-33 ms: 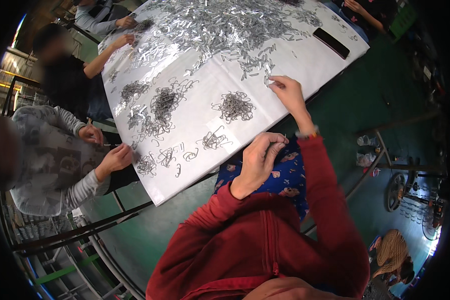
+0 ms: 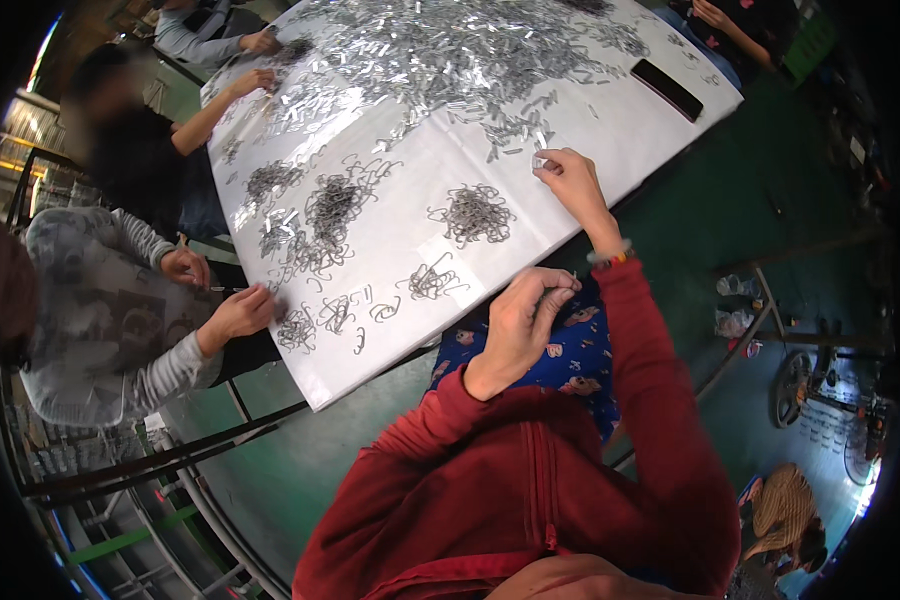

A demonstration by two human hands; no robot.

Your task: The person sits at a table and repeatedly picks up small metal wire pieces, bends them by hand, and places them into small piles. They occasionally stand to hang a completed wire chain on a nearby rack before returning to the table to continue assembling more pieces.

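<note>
My left hand (image 2: pixel 523 318) is closed in a pinch over my lap, just off the table's near edge. A tiny sliver of something shows at its fingertips, too small to name. My right hand (image 2: pixel 572 185) reaches over the white-covered table (image 2: pixel 600 150), thumb and forefinger pinched at a small silver strip (image 2: pixel 541 162). Just beyond those fingertips lie loose silver strips (image 2: pixel 510 132), at the edge of a large heap of them (image 2: pixel 440 60). A pile of bent wire hooks (image 2: pixel 475 215) lies between my hands and the left side, with a smaller hook pile (image 2: pixel 433 281) nearer me.
More hook piles (image 2: pixel 335 205) lie on the left of the table. A black phone (image 2: pixel 667 90) rests near the right edge. A person in grey sleeves (image 2: pixel 120 310) works at the left; other people's hands (image 2: pixel 258 80) are at the far left. Metal racks (image 2: pixel 770 310) stand at right.
The view has shifted very slightly, and the table with its piles sits a little further right. My right fingertips have shifted slightly at the loose strips; my left hand keeps its pinch.
</note>
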